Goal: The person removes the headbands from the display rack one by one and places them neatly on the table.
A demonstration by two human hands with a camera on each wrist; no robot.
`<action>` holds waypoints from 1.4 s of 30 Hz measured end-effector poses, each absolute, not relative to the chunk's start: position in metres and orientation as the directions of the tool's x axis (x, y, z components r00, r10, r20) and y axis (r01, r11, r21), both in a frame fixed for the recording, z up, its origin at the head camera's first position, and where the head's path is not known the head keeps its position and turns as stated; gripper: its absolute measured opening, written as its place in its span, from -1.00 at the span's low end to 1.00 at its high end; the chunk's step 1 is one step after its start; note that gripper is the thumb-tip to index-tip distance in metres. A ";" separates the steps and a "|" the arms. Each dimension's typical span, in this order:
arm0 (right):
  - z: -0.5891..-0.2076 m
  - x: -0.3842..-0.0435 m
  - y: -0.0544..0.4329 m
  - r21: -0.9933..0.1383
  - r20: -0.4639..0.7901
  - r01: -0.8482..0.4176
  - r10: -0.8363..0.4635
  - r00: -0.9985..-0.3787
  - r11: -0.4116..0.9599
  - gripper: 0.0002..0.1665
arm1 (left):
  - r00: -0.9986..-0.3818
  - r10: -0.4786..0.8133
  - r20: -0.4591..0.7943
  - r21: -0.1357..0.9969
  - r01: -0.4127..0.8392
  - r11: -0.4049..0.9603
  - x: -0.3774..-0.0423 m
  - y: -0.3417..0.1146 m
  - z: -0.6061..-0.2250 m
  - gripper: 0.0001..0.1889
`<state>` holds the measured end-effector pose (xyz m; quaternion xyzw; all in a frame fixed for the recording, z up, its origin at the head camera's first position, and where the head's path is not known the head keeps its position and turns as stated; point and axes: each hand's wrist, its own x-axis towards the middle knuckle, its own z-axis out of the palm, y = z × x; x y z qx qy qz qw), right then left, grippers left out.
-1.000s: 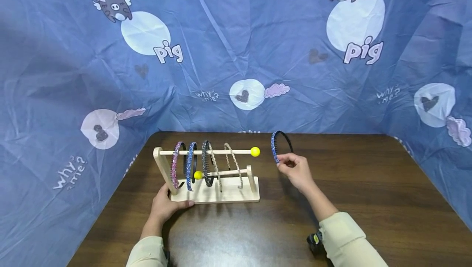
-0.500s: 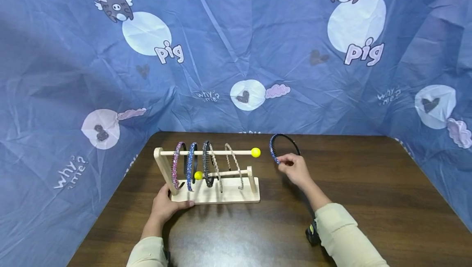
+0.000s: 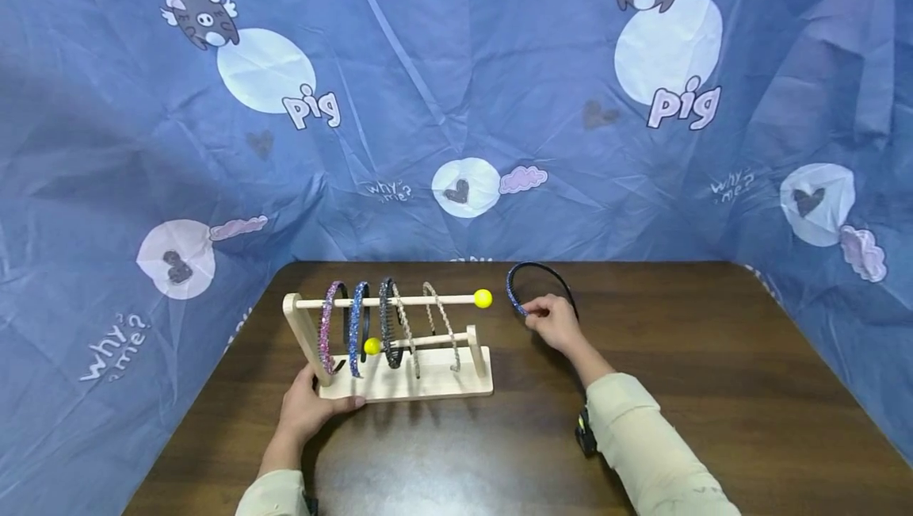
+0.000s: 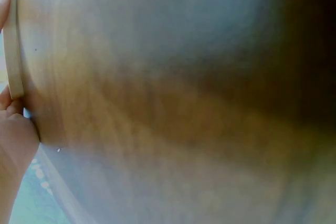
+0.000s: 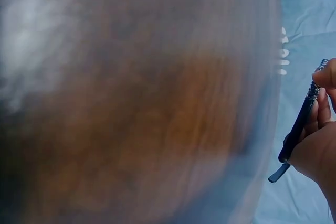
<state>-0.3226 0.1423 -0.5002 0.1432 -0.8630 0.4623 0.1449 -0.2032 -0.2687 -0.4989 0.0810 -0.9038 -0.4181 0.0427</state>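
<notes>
In the head view, my right hand [image 3: 556,324] pinches a blue glittery headband [image 3: 511,291] near one end, its black toothed band arching above the fingers. In the right wrist view, the headband [image 5: 299,130] passes along the palm side of the hand [image 5: 321,145]. My left hand [image 3: 308,410] grips the left end of a wooden headband stand [image 3: 442,385], thumb along the front of the base. On its upper bar [image 3: 456,301] hang a pink headband [image 3: 326,334], a blue one [image 3: 355,334], a dark one [image 3: 386,326] and beige twisted ones [image 3: 445,318].
Yellow balls cap the upper bar [image 3: 483,299] and the lower bar [image 3: 372,346]. The stand rests on a brown wooden table [image 3: 678,357]. Blue printed cloth [image 3: 571,215] hangs behind and at both sides of the table.
My right hand has turned the blue headband so its loop faces the head camera more widely, and lowered it slightly toward the stand. The left hand keeps its hold. The head view has shifted slightly.
</notes>
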 end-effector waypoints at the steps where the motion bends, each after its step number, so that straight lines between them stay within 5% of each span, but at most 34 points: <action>1: -0.500 -0.324 0.142 -0.747 0.384 -0.384 -0.119 -0.916 0.543 -0.80 | -0.983 -0.181 0.011 0.764 -0.109 0.636 -0.204 -0.269 -0.499 -0.05; 30: -0.507 -0.341 0.132 -0.672 0.175 -0.236 -0.159 -0.972 0.702 -0.84 | -0.984 -0.179 0.007 0.778 -0.107 0.619 -0.202 -0.269 -0.498 -0.05; 42: -0.501 -0.334 0.135 -0.709 0.269 -0.316 -0.173 -0.948 0.630 -0.83 | -0.983 -0.181 0.025 0.788 -0.092 0.609 -0.206 -0.270 -0.503 -0.05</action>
